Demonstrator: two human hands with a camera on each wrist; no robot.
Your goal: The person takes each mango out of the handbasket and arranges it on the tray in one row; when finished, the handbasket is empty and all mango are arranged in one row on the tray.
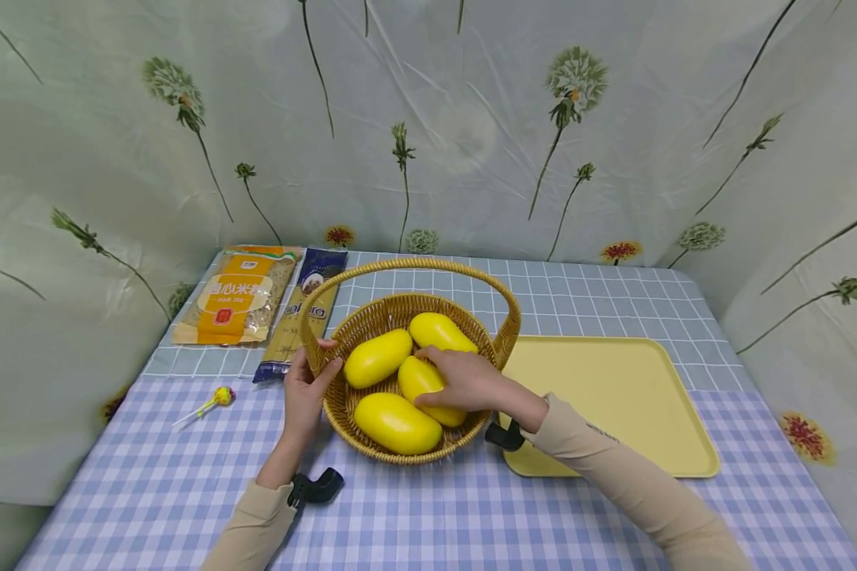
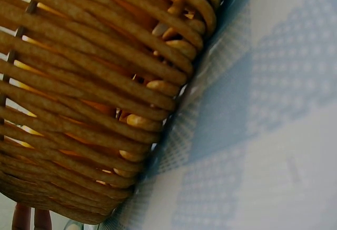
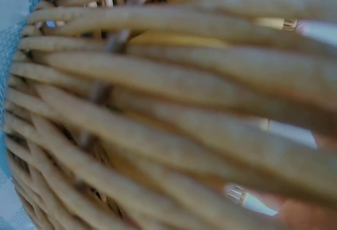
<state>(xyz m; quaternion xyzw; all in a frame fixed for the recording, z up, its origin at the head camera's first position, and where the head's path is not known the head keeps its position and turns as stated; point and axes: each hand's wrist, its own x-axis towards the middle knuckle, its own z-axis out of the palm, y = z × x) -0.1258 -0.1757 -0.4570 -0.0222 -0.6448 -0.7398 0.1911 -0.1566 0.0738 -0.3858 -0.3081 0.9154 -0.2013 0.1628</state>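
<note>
A brown wicker basket (image 1: 400,458) with a tall arched handle stands mid-table, holding several yellow mangoes (image 1: 378,358). My left hand (image 1: 304,400) grips its left side at the foot of the handle, thumb inside the rim. My right hand (image 1: 469,379) reaches over the right rim and holds the middle mango (image 1: 417,376), fingers at its far end and thumb on its near side. The woven wall (image 2: 95,82) fills much of the left wrist view, with two fingertips (image 2: 32,217) below it. Close weave (image 3: 158,77) covers most of the right wrist view.
A yellow tray (image 1: 607,396) lies right of the basket, under my right forearm. Behind on the left are a bag of grain (image 1: 239,297) and a blue-and-gold packet (image 1: 286,337). A lollipop (image 1: 217,399) lies left on the checked cloth (image 1: 150,492).
</note>
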